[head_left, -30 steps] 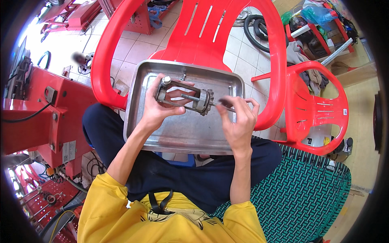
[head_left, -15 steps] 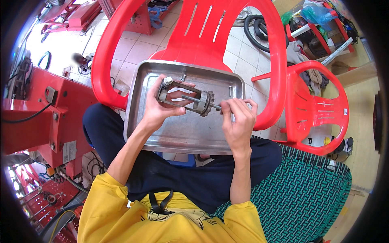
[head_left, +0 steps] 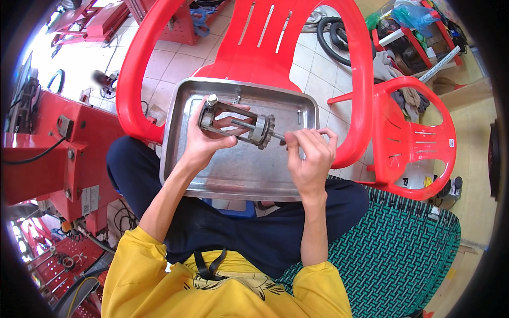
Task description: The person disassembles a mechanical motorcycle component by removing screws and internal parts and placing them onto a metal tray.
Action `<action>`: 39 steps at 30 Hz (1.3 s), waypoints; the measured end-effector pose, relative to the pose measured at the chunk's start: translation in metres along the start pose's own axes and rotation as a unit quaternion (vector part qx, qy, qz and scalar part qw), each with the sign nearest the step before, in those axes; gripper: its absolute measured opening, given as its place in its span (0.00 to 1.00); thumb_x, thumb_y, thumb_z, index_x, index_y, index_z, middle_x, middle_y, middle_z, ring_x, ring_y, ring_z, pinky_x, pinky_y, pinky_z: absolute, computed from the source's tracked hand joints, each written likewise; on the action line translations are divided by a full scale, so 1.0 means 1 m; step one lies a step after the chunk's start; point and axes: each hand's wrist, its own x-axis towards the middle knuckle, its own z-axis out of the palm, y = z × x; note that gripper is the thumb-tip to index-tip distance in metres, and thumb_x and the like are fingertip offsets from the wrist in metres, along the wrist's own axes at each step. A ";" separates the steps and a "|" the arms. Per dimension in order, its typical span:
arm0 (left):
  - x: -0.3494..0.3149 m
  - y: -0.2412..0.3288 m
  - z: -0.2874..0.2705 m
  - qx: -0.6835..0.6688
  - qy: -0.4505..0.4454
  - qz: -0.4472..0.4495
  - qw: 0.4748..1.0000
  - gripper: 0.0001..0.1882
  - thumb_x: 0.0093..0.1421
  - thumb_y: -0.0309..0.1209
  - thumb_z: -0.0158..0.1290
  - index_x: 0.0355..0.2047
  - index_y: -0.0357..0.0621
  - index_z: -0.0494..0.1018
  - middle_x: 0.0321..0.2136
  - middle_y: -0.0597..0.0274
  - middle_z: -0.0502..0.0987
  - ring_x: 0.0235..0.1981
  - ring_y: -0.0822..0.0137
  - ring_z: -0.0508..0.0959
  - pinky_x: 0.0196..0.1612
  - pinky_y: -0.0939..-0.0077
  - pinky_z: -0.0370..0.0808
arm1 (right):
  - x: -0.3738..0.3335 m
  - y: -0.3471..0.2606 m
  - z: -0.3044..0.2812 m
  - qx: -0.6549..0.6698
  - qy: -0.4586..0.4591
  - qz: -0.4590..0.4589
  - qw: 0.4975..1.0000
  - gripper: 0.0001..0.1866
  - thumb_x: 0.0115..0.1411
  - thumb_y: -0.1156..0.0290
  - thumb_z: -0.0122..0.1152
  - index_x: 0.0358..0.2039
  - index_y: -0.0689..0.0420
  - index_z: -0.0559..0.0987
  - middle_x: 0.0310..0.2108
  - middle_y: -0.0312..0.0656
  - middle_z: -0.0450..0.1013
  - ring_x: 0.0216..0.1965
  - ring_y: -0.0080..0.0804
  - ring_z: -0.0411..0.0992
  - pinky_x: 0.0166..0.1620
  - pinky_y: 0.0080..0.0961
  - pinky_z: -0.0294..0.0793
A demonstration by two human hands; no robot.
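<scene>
My left hand [head_left: 199,139] is wrapped round a metal puller [head_left: 214,129] with long side arms and a bolt head at its left end, thumb along the near side. At the puller's right end is a toothed gear [head_left: 266,132]. A threaded rod [head_left: 277,136] runs through the gear, and a further length shows between the arms. My right hand [head_left: 310,151] pinches the rod's outer right end between thumb and fingers; the fingers partly hide that tip. Both hands hold the assembly over a shallow metal tray [head_left: 233,175].
Small metal bolts [head_left: 236,99] lie in the tray, which sits by my lap against a red plastic chair [head_left: 254,58]. A second red chair [head_left: 419,138] stands right, near a green woven seat [head_left: 392,244]. Red machinery [head_left: 79,148] stands left.
My left hand and the puller have shifted slightly left and away from me. A little more of the rod shows between gear and right hand, which keeps its pinch.
</scene>
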 end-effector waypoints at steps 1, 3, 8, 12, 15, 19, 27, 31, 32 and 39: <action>0.000 0.000 -0.001 0.004 -0.005 -0.002 1.000 0.45 0.48 0.15 0.71 0.64 0.39 0.60 0.58 0.38 0.74 0.56 0.44 0.79 0.58 0.48 0.82 | -0.002 0.001 0.000 -0.006 -0.008 0.009 1.000 0.10 0.58 0.62 0.73 0.29 0.53 0.82 0.27 0.34 0.79 0.31 0.32 0.76 0.49 0.35 0.63; -0.001 0.000 -0.003 0.008 -0.009 0.001 1.000 0.47 0.48 0.16 0.72 0.65 0.39 0.59 0.57 0.38 0.75 0.57 0.44 0.79 0.59 0.47 0.81 | 0.006 -0.007 -0.003 0.030 0.007 0.009 0.999 0.10 0.58 0.62 0.73 0.29 0.53 0.82 0.27 0.33 0.79 0.31 0.32 0.76 0.49 0.34 0.63; 0.000 -0.001 0.000 0.000 0.004 0.003 1.000 0.45 0.48 0.17 0.72 0.64 0.38 0.60 0.57 0.38 0.75 0.56 0.43 0.79 0.59 0.47 0.81 | 0.003 -0.003 -0.002 0.007 0.009 -0.002 1.000 0.10 0.57 0.63 0.74 0.28 0.53 0.82 0.26 0.32 0.79 0.30 0.31 0.75 0.49 0.34 0.63; -0.001 -0.002 -0.001 0.004 0.003 0.007 1.000 0.45 0.48 0.18 0.72 0.64 0.38 0.60 0.57 0.38 0.75 0.56 0.43 0.80 0.58 0.47 0.81 | 0.006 -0.006 -0.001 0.029 0.022 0.014 0.999 0.10 0.57 0.63 0.74 0.28 0.53 0.82 0.26 0.32 0.78 0.30 0.31 0.75 0.49 0.34 0.63; -0.001 0.000 0.000 0.009 0.012 -0.002 1.000 0.46 0.48 0.18 0.73 0.64 0.38 0.60 0.57 0.38 0.75 0.56 0.44 0.80 0.59 0.47 0.81 | 0.006 -0.005 -0.003 0.030 0.025 0.002 0.999 0.10 0.56 0.63 0.74 0.28 0.53 0.82 0.25 0.32 0.78 0.31 0.32 0.75 0.49 0.34 0.62; -0.001 -0.003 -0.001 -0.001 0.006 -0.003 1.000 0.45 0.48 0.19 0.73 0.64 0.38 0.60 0.57 0.39 0.75 0.56 0.44 0.80 0.59 0.47 0.81 | -0.001 0.001 0.001 -0.003 -0.002 0.019 1.000 0.10 0.56 0.63 0.75 0.28 0.54 0.82 0.25 0.32 0.79 0.31 0.32 0.76 0.49 0.34 0.62; 0.000 -0.003 -0.002 0.010 0.003 -0.006 1.000 0.46 0.48 0.20 0.74 0.64 0.38 0.61 0.57 0.41 0.76 0.56 0.46 0.80 0.59 0.48 0.81 | 0.001 0.001 0.000 0.009 -0.004 0.029 1.000 0.11 0.55 0.63 0.76 0.27 0.54 0.82 0.26 0.34 0.79 0.31 0.33 0.76 0.49 0.35 0.63; -0.001 -0.002 0.000 0.020 0.017 0.000 1.000 0.45 0.48 0.20 0.74 0.64 0.39 0.61 0.57 0.40 0.76 0.56 0.46 0.80 0.59 0.48 0.81 | 0.009 -0.007 -0.003 0.054 0.021 0.022 0.998 0.10 0.55 0.64 0.75 0.28 0.54 0.82 0.26 0.34 0.79 0.31 0.33 0.76 0.49 0.35 0.63; -0.001 -0.003 -0.001 0.017 0.014 0.000 1.000 0.45 0.48 0.20 0.73 0.64 0.38 0.61 0.57 0.40 0.76 0.56 0.46 0.80 0.59 0.48 0.81 | 0.009 -0.006 -0.003 0.041 0.018 0.015 0.999 0.10 0.56 0.63 0.75 0.28 0.54 0.82 0.26 0.34 0.79 0.31 0.33 0.76 0.49 0.34 0.63; 0.000 -0.004 -0.001 0.022 0.008 0.001 1.000 0.44 0.49 0.21 0.73 0.64 0.38 0.61 0.57 0.39 0.75 0.55 0.45 0.80 0.59 0.48 0.81 | 0.004 -0.002 0.002 0.028 0.009 0.031 0.999 0.11 0.56 0.62 0.75 0.28 0.53 0.82 0.26 0.34 0.79 0.30 0.32 0.76 0.49 0.34 0.63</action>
